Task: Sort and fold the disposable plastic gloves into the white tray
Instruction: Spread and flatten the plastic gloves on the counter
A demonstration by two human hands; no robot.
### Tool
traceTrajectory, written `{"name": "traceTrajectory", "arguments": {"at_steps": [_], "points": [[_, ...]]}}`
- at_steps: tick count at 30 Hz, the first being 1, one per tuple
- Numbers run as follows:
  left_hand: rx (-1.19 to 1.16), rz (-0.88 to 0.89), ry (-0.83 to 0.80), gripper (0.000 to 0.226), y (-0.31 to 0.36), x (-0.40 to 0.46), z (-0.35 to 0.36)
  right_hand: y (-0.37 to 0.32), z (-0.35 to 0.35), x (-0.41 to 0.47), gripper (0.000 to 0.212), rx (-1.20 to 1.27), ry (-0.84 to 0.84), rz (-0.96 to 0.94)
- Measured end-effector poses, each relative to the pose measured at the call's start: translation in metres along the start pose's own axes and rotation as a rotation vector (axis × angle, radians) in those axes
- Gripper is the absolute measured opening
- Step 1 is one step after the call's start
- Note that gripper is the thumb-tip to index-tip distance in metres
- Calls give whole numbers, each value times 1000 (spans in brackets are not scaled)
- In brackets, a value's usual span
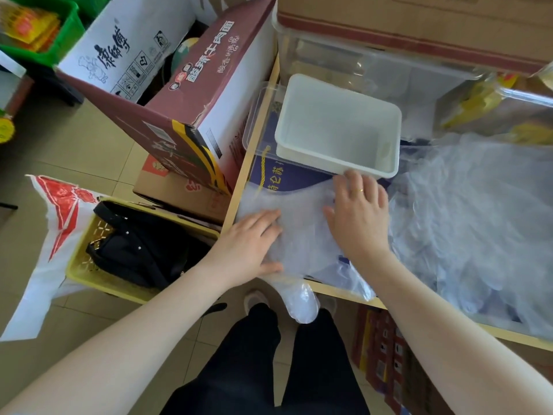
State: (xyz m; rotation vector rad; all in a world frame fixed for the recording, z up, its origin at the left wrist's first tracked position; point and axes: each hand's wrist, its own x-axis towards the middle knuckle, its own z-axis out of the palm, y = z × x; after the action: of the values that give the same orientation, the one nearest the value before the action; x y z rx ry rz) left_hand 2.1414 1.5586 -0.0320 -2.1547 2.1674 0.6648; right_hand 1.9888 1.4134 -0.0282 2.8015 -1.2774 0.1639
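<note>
Cluttered table (pixel 335 290): both hands flat on glove (pixel 302 232); box (pixel 191 94) w/ Chinese print.

The gloves (pixel 302 232) on the near counter are thin, crinkled, translucent plastic film, the white tray (pixel 338 163) beyond them smooth matt plastic, the maroon box (pixel 179 115) at left glossy printed cardboard, the counter edge (pixel 254 145) pale smooth wood.

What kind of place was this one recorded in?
Probably a small shop's stockroom or back area: a maroon printed instant-noodle shipping carton stands on the tiled floor, green plastic crates hold packaged goods, and red boxes fill the shelf below.
</note>
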Motion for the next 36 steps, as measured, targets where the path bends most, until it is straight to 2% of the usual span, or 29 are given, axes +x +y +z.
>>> {"name": "traceTrajectory", "arguments": {"at_steps": [2, 4, 5, 8, 11, 14, 16, 17, 19, 21, 23, 24, 25, 27, 29, 30, 32, 34, 36], "points": [[38, -5, -2, 81, -1, 3, -1, -14, 4, -14, 51, 137, 4, -223], [75, -21, 2, 89, -2, 5, -1, -27, 14, -30, 63, 212, -148, -403], [78, -39, -7, 91, -1, 5, -2, -27, 21, -37, 68, 194, -234, -422], [76, -80, -13, 96, 7, 10, -10, -7, 35, -48, 75, 107, -369, -321], [101, -128, -127, 94, 12, 15, -14, 24, 28, -53, 76, 64, -424, -206], [151, -154, -161, 96, 20, 23, -17, 53, 11, -55, 70, 208, -482, -226], [167, -181, -203, 92, 26, 29, -24, 73, -3, -54, 47, 369, -283, -243], [169, -200, -213, 88, 30, 31, -27, 84, -9, -52, 37, 431, -140, -170], [124, -201, -123, 74, 37, 37, -31, 107, -15, -48, 34, 539, -10, 79], [55, -104, 46, 51, 47, 45, -31, 131, -11, -46, 41, 496, -61, 352], [-18, -23, 164, 35, 61, 54, -28, 155, -4, -45, 56, 353, -261, 536], [-71, 1, 178, 35, 71, 59, -27, 164, -2, -46, 60, 318, -340, 571], [-129, 22, 175, 38, 82, 65, -27, 172, 2, -48, 56, 313, -367, 573], [-261, 30, 188, 44, 104, 79, -26, 182, 6, -53, 33, 370, -316, 535], [-365, 3, 212, 41, 123, 94, -26, 188, 8, -54, 10, 412, -285, 534], [-396, -7, 236, 38, 132, 100, -26, 190, 8, -54, 6, 422, -294, 536], [-444, -33, 281, 34, 146, 116, -26, 196, 7, -53, 9, 507, -261, 524], [-556, -91, 293, 40, 162, 132, -33, 201, -3, -53, 14, 627, -97, 458], [-839, -188, 232, 58, 178, 150, -42, 203, -18, -59, 17, 643, 64, 307]]}}
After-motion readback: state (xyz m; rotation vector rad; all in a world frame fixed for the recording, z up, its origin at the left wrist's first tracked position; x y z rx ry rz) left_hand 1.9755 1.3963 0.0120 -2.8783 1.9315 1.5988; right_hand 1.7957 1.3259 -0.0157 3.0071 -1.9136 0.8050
